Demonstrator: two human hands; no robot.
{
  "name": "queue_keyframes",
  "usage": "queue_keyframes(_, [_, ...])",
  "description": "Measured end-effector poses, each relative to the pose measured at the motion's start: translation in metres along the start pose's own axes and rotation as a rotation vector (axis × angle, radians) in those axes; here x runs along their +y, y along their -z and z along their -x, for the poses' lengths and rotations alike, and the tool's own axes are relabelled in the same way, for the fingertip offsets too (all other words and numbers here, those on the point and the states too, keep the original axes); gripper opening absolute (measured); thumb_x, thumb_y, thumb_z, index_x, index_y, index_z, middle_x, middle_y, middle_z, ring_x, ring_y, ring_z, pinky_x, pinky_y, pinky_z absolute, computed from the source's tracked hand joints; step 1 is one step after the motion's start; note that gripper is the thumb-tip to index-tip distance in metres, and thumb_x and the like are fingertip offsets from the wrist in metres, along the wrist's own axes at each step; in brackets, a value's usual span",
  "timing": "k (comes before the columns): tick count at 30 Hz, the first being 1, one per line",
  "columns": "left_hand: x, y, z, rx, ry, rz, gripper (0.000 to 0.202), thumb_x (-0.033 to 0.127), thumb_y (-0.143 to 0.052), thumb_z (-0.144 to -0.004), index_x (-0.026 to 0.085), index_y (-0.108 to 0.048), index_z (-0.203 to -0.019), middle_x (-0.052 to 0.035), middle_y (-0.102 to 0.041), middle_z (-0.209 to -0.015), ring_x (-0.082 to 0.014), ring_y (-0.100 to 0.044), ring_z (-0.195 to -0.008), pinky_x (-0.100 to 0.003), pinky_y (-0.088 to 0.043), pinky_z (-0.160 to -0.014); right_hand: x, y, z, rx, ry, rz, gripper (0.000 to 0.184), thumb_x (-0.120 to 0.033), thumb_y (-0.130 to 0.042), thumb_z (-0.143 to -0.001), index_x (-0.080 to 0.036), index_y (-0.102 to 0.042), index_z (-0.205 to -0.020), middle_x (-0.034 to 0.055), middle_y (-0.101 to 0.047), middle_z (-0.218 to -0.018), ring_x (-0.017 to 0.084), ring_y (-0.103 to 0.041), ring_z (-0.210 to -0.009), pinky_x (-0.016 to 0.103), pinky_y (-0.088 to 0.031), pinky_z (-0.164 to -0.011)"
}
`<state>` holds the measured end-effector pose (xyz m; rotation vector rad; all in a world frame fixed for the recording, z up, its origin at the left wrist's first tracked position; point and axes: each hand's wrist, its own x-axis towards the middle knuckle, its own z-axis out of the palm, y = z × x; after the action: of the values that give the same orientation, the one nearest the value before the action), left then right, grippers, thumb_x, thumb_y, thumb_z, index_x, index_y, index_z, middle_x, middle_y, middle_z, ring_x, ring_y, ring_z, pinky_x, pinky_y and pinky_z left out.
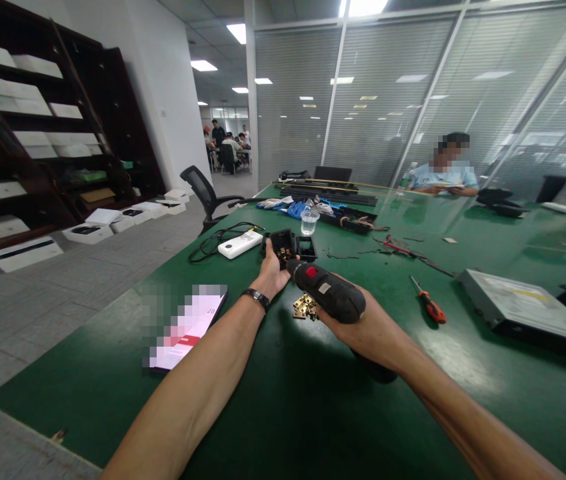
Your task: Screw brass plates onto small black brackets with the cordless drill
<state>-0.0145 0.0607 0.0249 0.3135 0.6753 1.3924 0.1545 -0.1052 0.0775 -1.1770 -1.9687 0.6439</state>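
My right hand (350, 327) is wrapped round a black cordless drill (330, 290) with a red button on its side. The drill's nose points away from me toward a small black box (281, 241) with brass-coloured parts inside. My left hand (273, 275) grips that box at its near side, thumb up along the wall. Whether the bit touches a part is too small to tell. Below the drill's nose, a loose pile of brass pieces (305, 307) lies on the green table (273, 413). Another black open box (307, 248) stands just right of the held one.
To the left lie a white power bank (240, 244), a black cable (207, 244) and a lit phone (190, 330). A clear plastic cup (309, 222) stands behind the boxes. On the right are a screwdriver (430, 305) and a flat metal unit (527, 307). A person (445, 170) sits across the table.
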Motion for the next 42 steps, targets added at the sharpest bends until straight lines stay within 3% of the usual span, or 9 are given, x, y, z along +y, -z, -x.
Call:
queue_keyframes(7, [-0.001, 0.000, 0.000, -0.035, -0.005, 0.037, 0.055, 0.062, -0.049, -0.099, 0.010, -0.066, -0.107, -0.0104, -0.069, -0.075, -0.0183, -0.067, -0.062, -0.029, -0.058, -0.061, -0.002, -0.001, 0.001, 0.005, 0.002, 0.022, 0.043, -0.020, -0.066, -0.083, -0.026, -0.063, -0.126, 0.0058, -0.076, -0.110, 0.024, -0.071, -0.091, 0.036, -0.056, -0.078])
queue_keyframes(12, [-0.001, -0.001, 0.006, -0.075, 0.057, -0.072, 0.064, 0.068, -0.045, -0.097, 0.009, -0.068, -0.105, -0.0118, -0.069, -0.073, -0.0193, -0.067, -0.058, -0.030, -0.057, -0.058, -0.003, 0.002, 0.014, 0.024, -0.031, 0.138, 0.073, -0.019, -0.070, -0.076, -0.030, -0.053, -0.146, 0.0071, -0.078, -0.111, 0.028, -0.074, -0.094, 0.038, -0.056, -0.077])
queue_keyframes(16, [-0.005, -0.002, 0.008, -0.102, 0.060, -0.142, 0.059, 0.065, -0.051, -0.098, 0.010, -0.069, -0.110, -0.0111, -0.072, -0.076, -0.0191, -0.070, -0.062, -0.029, -0.058, -0.061, -0.006, 0.005, 0.033, 0.066, -0.082, 0.277, 0.083, -0.020, -0.072, -0.070, -0.033, -0.049, -0.150, 0.0073, -0.079, -0.109, 0.030, -0.074, -0.093, 0.037, -0.054, -0.074])
queue_keyframes(19, [-0.007, -0.003, 0.008, -0.133, 0.049, -0.210, 0.055, 0.062, -0.052, -0.098, 0.012, -0.071, -0.111, -0.0110, -0.074, -0.080, -0.0195, -0.072, -0.064, -0.029, -0.059, -0.062, -0.011, 0.006, 0.042, 0.095, -0.125, 0.379, 0.068, -0.026, -0.071, -0.073, -0.030, -0.058, -0.139, 0.0074, -0.078, -0.107, 0.030, -0.074, -0.092, 0.036, -0.050, -0.071])
queue_keyframes(22, [-0.007, -0.004, 0.009, -0.150, 0.039, -0.238, 0.055, 0.061, -0.050, -0.099, 0.012, -0.071, -0.111, -0.0111, -0.074, -0.081, -0.0201, -0.073, -0.066, -0.029, -0.059, -0.063, -0.016, 0.005, 0.044, 0.050, -0.183, 0.464, 0.036, -0.029, -0.068, -0.076, -0.028, -0.068, -0.113, 0.0055, -0.077, -0.097, 0.028, -0.073, -0.088, 0.033, -0.045, -0.067])
queue_keyframes(24, [-0.006, -0.005, 0.011, -0.149, 0.048, -0.248, 0.056, 0.062, -0.048, -0.100, 0.012, -0.071, -0.110, -0.0116, -0.074, -0.080, -0.0207, -0.073, -0.067, -0.029, -0.059, -0.063, -0.019, 0.003, 0.043, 0.007, -0.219, 0.502, 0.023, -0.030, -0.068, -0.076, -0.026, -0.067, -0.099, 0.0047, -0.075, -0.091, 0.027, -0.071, -0.082, 0.032, -0.041, -0.063])
queue_keyframes(29, [-0.006, -0.006, 0.015, -0.152, 0.032, -0.302, 0.058, 0.062, -0.046, -0.100, 0.011, -0.072, -0.106, -0.0131, -0.074, -0.079, -0.0223, -0.074, -0.070, -0.029, -0.058, -0.063, -0.019, 0.002, 0.044, -0.054, -0.232, 0.562, 0.022, -0.031, -0.069, -0.074, -0.026, -0.062, -0.094, 0.0043, -0.074, -0.089, 0.027, -0.069, -0.079, 0.032, -0.035, -0.060])
queue_keyframes(36, [-0.013, -0.001, 0.009, -0.187, 0.022, -0.336, 0.059, 0.064, -0.047, -0.099, 0.010, -0.070, -0.109, -0.0115, -0.072, -0.079, -0.0215, -0.073, -0.071, -0.030, -0.058, -0.067, -0.009, 0.008, 0.048, -0.033, -0.230, 0.510, 0.016, -0.029, -0.071, -0.075, -0.028, -0.063, -0.089, 0.0030, -0.073, -0.078, 0.025, -0.068, -0.071, 0.031, -0.031, -0.056])
queue_keyframes(42, [-0.015, 0.001, 0.007, -0.216, -0.034, -0.342, 0.060, 0.067, -0.047, -0.098, 0.012, -0.069, -0.109, -0.0093, -0.071, -0.079, -0.0206, -0.072, -0.067, -0.034, -0.058, -0.068, -0.018, 0.012, 0.045, -0.090, -0.260, 0.527, 0.009, -0.028, -0.064, -0.079, -0.026, -0.060, -0.087, 0.0019, -0.071, -0.077, 0.023, -0.067, -0.070, 0.030, -0.031, -0.058])
